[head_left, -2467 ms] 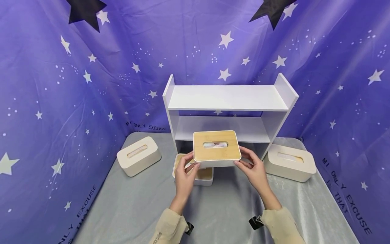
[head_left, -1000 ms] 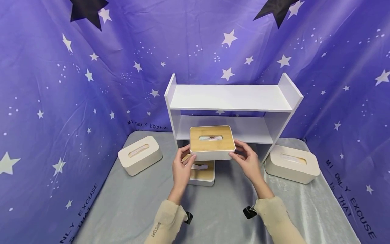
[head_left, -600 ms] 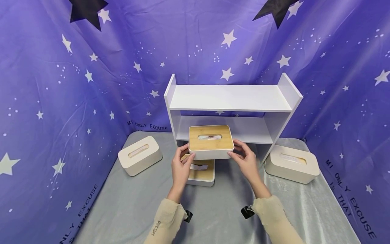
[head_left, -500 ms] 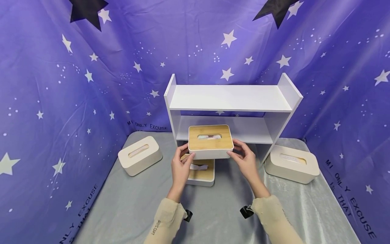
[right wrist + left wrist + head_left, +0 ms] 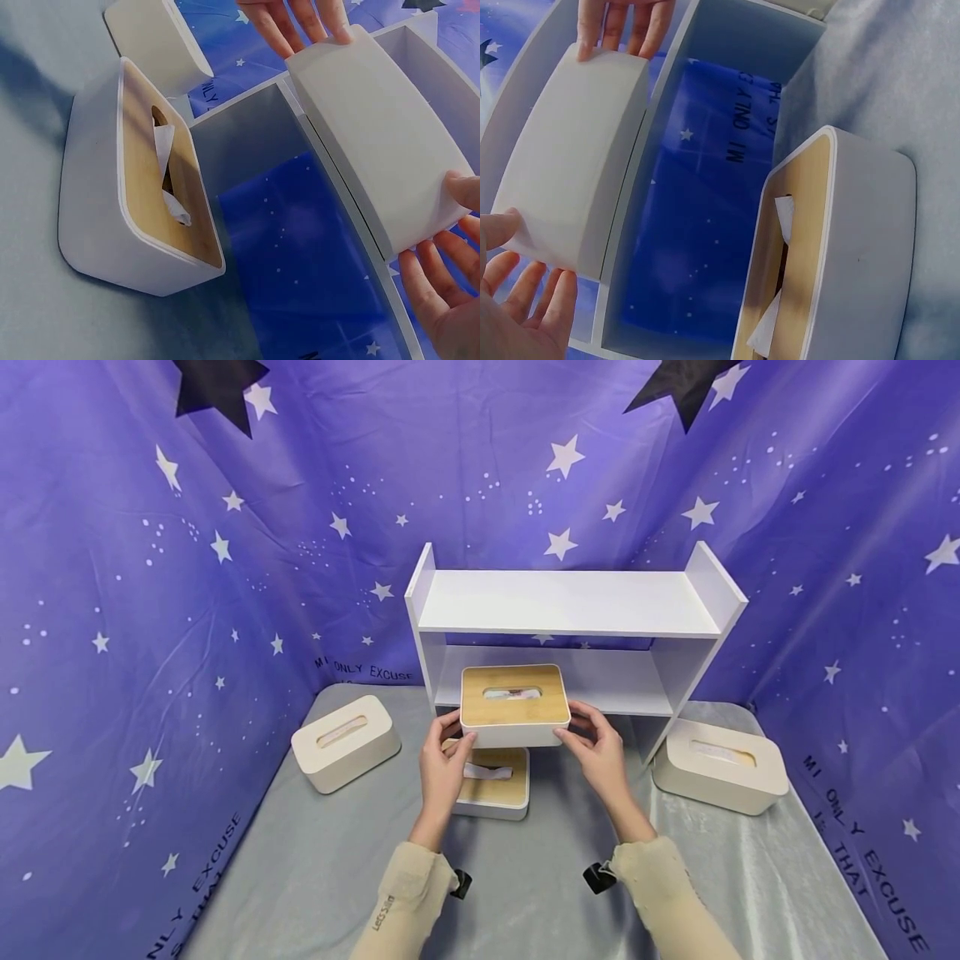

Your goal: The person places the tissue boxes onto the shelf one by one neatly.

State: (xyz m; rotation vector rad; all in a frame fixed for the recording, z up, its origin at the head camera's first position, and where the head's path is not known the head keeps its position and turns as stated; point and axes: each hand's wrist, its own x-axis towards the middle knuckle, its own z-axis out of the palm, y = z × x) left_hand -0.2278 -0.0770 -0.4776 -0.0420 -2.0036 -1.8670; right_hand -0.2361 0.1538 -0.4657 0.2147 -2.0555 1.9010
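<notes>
In the head view, a white tissue box (image 5: 515, 714) with a bamboo-look lid is held level at the middle tier of the white shelf unit (image 5: 558, 600). My left hand (image 5: 442, 768) grips its left end, thumb at the near corner. My right hand (image 5: 600, 756) grips the right end the same way. In the left wrist view, the underside of the box (image 5: 577, 142) overlaps the edge of the shelf board. A matching tissue box (image 5: 495, 793) with tissue poking from its slot stands on the table below, partly hidden by my left hand.
A cream tissue box (image 5: 352, 764) sits on the grey cloth-covered table (image 5: 315, 860) to the left. Another cream tissue box (image 5: 712, 785) stands right of the shelf unit. A purple star-patterned curtain (image 5: 480, 468) surrounds the table.
Both hands have carried the held tissue box a little left and farther back toward the shelf's middle tier. More of the tissue box below now shows. The cream boxes stay where they were.
</notes>
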